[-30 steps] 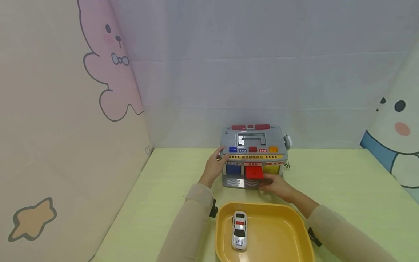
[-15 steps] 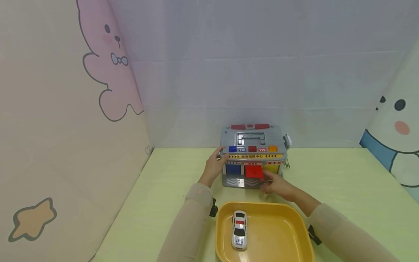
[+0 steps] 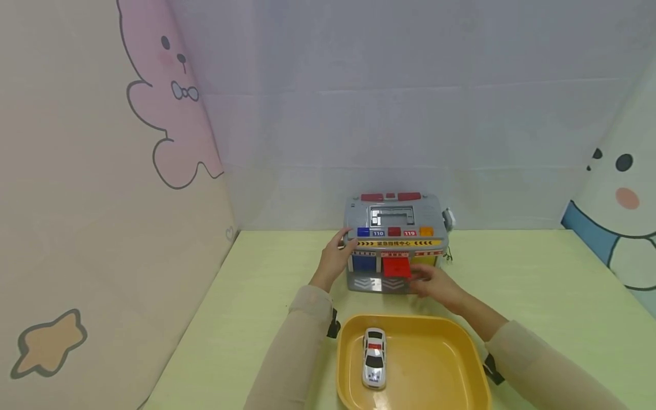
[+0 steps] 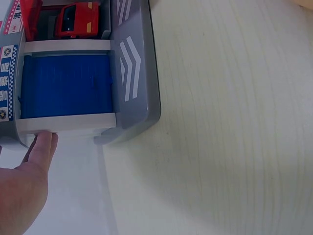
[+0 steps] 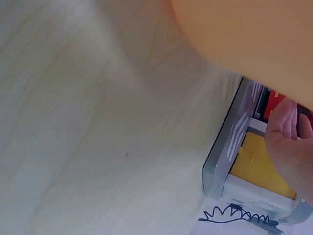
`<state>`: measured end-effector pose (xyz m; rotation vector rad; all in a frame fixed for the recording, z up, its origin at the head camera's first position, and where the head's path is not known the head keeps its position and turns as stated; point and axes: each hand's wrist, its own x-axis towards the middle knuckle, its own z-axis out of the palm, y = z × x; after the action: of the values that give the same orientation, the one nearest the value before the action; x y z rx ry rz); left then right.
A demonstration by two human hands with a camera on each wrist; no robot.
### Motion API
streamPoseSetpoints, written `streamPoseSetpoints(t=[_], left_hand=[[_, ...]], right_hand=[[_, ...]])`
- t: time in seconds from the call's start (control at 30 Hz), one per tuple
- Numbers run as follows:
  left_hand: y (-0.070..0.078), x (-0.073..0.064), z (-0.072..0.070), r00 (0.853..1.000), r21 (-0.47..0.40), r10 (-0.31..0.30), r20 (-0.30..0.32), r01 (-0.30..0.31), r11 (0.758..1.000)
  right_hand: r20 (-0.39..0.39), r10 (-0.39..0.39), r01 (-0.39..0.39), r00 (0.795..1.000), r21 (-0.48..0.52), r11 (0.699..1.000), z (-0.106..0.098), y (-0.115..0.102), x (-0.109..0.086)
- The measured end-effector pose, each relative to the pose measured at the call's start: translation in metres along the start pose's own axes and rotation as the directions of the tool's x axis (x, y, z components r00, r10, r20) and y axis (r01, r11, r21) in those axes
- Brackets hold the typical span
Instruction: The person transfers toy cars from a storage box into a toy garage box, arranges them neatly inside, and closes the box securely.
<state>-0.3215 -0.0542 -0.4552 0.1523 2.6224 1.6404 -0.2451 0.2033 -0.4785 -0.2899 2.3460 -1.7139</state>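
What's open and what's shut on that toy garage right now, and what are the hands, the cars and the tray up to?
Blue door: shut.
Red door: partly raised.
Yellow door: shut.
Red car: parked inside the middle bay.
White car: lying in the tray.
Yellow tray: holds only the white car.
Left hand: resting on the garage's left side.
Right hand: fingers at the red door.

1. Table [image 3: 538,285]: pale yellow-green top with a faint wood grain, closed in by patterned wall panels at the left, back and right.
2. Toy garage [image 3: 396,244]: grey, standing on the table near the back wall, with blue, red and yellow doors facing forward.
3. Tray [image 3: 461,364]: yellow, rounded corners, lying on the near edge, just in front of the garage.
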Motion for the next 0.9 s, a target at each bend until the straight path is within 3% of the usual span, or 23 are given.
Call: streamPoseSetpoints(t=[0.07,0.2,0.3,0.4,0.6,0.7,0.83,0.9], left_hand=[[0.000,0.000,0.000,1.000,-0.001,-0.001,0.000,0.001,1.000],[0.001,0.000,0.000,1.000,-0.007,-0.012,0.000,0.012,1.000],[0.002,0.000,0.000,1.000,-0.016,-0.016,0.000,0.016,1.000],[0.002,0.000,0.000,1.000,-0.019,-0.017,0.001,0.017,1.000],[0.002,0.000,-0.001,1.000,-0.016,-0.016,0.000,0.016,1.000],[0.002,0.000,-0.001,1.000,-0.017,-0.012,0.001,0.012,1.000],[0.001,0.001,-0.001,1.000,-0.016,-0.002,0.002,0.002,1.000],[0.001,0.000,0.000,1.000,-0.008,0.005,-0.001,-0.005,1.000]], right_hand=[[-0.036,0.002,-0.003,0.999,-0.032,0.999,0.001,-0.003,-0.002],[-0.178,-0.030,0.001,0.984,-0.160,0.987,0.003,-0.010,-0.006],[-0.289,-0.129,0.038,0.949,-0.300,0.953,0.003,-0.014,-0.006],[-0.334,-0.246,0.096,0.910,-0.407,0.908,0.005,-0.019,-0.007],[-0.334,-0.355,0.137,0.873,-0.532,0.836,0.013,-0.032,-0.007],[-0.310,-0.413,0.161,0.856,-0.600,0.784,0.016,-0.035,-0.004],[-0.271,-0.506,0.206,0.819,-0.683,0.701,0.015,-0.037,0.002],[-0.254,-0.526,0.218,0.811,-0.704,0.676,0.014,-0.038,0.004]])
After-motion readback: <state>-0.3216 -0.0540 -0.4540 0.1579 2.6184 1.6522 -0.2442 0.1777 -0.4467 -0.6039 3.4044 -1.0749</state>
